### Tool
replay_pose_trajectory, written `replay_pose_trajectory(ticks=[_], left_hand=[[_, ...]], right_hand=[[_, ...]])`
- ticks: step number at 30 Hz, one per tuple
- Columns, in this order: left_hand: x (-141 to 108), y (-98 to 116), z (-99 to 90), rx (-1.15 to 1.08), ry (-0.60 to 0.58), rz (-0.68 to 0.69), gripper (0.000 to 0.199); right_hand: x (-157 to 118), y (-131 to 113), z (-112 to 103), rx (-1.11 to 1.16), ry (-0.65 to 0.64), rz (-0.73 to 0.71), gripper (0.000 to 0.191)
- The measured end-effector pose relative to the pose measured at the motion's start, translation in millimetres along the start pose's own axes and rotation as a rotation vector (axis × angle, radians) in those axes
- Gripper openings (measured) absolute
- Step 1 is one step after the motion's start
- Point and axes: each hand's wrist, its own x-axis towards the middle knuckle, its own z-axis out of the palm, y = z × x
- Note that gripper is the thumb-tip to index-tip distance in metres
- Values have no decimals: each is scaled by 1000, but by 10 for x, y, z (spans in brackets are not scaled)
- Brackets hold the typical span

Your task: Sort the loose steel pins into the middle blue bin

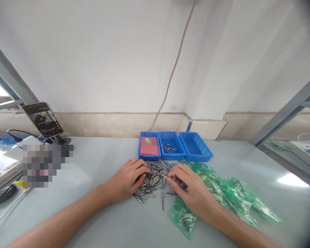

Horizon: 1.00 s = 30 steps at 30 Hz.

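A loose pile of small metal pins, each with a thicker silvery end and a thin dark shank, lies between my hands. My left hand rests at the pile's left edge, its fingers curled and closed towards the thumb; whatever they hold is hidden. On the other side, my right hand pinches thumb and forefinger together at a metal pin over the pile's right edge. One single pin lies apart in front. Beneath and beside my right wrist are green plastic bags with more pins inside.
Behind the pile stand three blue bins: the left bin contains a red packet, the middle bin a few pins, and the right bin shows a bare floor. A phone on a stand, cables and a mouse are at left.
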Motion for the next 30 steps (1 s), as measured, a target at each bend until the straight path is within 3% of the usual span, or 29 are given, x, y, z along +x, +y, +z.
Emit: replay_pose_trajectory(ticks=[24, 30], left_hand=[[-8, -17, 6, 18, 13, 28, 24], [-3, -14, 2, 14, -3, 23, 24]], right_hand=[[-11, 10, -2, 41, -32, 36, 15], [-11, -12, -5, 2, -126, 27, 14]])
